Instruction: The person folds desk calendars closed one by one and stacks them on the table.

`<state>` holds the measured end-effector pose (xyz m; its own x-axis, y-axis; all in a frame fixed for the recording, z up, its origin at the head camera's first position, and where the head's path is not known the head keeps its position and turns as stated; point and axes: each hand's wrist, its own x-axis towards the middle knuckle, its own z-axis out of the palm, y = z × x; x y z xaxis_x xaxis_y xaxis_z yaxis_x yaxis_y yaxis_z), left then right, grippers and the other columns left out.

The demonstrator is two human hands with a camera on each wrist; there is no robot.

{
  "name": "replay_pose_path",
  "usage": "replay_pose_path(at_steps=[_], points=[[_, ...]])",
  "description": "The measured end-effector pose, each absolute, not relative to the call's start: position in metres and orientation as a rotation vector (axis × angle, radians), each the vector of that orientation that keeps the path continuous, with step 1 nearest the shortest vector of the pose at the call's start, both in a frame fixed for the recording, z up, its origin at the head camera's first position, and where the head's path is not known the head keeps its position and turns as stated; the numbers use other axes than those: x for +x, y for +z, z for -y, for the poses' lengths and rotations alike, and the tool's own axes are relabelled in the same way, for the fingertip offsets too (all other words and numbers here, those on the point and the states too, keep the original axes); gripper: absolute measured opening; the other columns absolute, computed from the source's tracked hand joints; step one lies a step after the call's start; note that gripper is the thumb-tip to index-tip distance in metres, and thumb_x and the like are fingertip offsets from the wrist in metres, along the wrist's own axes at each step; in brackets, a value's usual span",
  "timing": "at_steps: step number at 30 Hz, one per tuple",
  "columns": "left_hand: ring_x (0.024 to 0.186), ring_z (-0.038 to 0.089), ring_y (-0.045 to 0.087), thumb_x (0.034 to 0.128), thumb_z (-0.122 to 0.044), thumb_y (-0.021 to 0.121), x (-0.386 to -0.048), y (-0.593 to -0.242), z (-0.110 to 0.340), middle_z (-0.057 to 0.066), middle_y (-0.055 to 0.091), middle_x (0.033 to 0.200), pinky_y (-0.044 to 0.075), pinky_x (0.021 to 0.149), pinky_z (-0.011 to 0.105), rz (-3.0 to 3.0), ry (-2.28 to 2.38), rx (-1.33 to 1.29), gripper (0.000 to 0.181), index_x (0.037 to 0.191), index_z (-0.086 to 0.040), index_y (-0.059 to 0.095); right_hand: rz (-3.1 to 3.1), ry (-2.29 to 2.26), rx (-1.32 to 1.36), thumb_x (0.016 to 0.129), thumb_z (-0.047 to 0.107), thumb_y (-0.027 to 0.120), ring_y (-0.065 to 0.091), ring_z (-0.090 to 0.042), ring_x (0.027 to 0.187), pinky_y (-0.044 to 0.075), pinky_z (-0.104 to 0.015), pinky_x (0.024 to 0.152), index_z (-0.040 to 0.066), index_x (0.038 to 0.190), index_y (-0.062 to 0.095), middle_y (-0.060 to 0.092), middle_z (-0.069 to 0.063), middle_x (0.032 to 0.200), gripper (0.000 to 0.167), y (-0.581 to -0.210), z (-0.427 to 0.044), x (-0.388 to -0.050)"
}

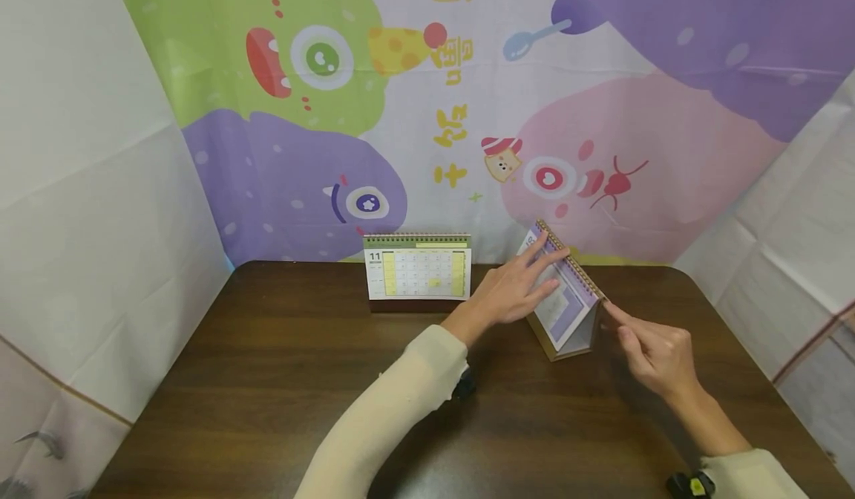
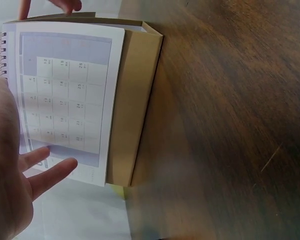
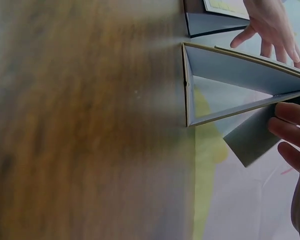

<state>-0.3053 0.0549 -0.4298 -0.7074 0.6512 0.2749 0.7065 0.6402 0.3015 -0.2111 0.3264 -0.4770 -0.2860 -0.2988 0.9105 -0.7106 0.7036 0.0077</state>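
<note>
A desk calendar (image 1: 561, 298) with purple-edged pages and a spiral binding stands angled at the right of the table. My left hand (image 1: 514, 287) lies across its front page and top binding, fingers spread and fairly straight. At the near end of the binding, my right hand (image 1: 661, 350) touches the corner with an extended index finger; its thumb is apart. The right wrist view shows the calendar's triangular cardboard stand (image 3: 240, 62) from its end. Behind it a dark flap (image 3: 255, 137) slants away, with right-hand fingers (image 3: 290, 131) against it.
A second desk calendar (image 1: 417, 269), green-topped and showing 11, stands upright left of my left hand. The brown wooden table (image 1: 267, 380) has rounded back corners. A printed cartoon cloth (image 1: 454, 113) hangs behind it, and pale cloths (image 1: 87, 150) hang at the sides.
</note>
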Motion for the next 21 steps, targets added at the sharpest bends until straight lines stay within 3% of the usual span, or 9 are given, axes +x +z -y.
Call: replay_pose_path(at_steps=[5, 9, 18, 21], points=[[0.165, 0.031, 0.051, 0.1212, -0.053, 0.038, -0.306, -0.43, -0.054, 0.002, 0.009, 0.194, 0.063, 0.075, 0.035, 2.72, -0.578, -1.13, 0.06, 0.179, -0.042, 0.026, 1.875, 0.477, 0.76, 0.119, 0.044, 0.043, 0.069, -0.028, 0.053, 0.05, -0.042, 0.047, -0.005, 0.107, 0.087, 0.085, -0.021, 0.087, 0.067, -0.477, -0.325, -0.213], [0.166, 0.03, 0.05, 0.1212, -0.053, 0.038, -0.306, -0.43, -0.054, 0.002, 0.009, 0.194, 0.063, 0.075, 0.036, 2.722, -0.571, -1.124, 0.06, 0.179, -0.043, 0.027, 1.865, 0.469, 0.712, 0.119, 0.046, 0.043, 0.073, -0.036, 0.058, 0.051, -0.047, 0.05, -0.002, 0.107, 0.087, 0.086, -0.021, 0.091, 0.066, -0.475, -0.324, -0.212], [0.168, 0.028, 0.048, 0.1208, -0.054, 0.038, -0.307, -0.431, -0.054, 0.001, 0.009, 0.194, 0.061, 0.075, 0.035, 2.722, -0.559, -1.12, 0.06, 0.179, -0.043, 0.027, 1.831, 0.52, 0.653, 0.117, 0.045, 0.048, 0.042, -0.015, 0.049, 0.035, -0.037, 0.043, -0.003, 0.105, 0.085, 0.076, -0.017, 0.07, 0.062, -0.467, -0.321, -0.209], [0.168, 0.028, 0.048, 0.1208, -0.053, 0.038, -0.307, -0.431, -0.055, 0.002, 0.01, 0.194, 0.062, 0.075, 0.035, 2.713, -0.563, -1.124, 0.06, 0.179, -0.043, 0.028, 1.839, 0.527, 0.631, 0.116, 0.045, 0.048, 0.052, -0.022, 0.048, 0.037, -0.038, 0.044, -0.005, 0.106, 0.083, 0.079, -0.018, 0.074, 0.061, -0.466, -0.321, -0.209]])
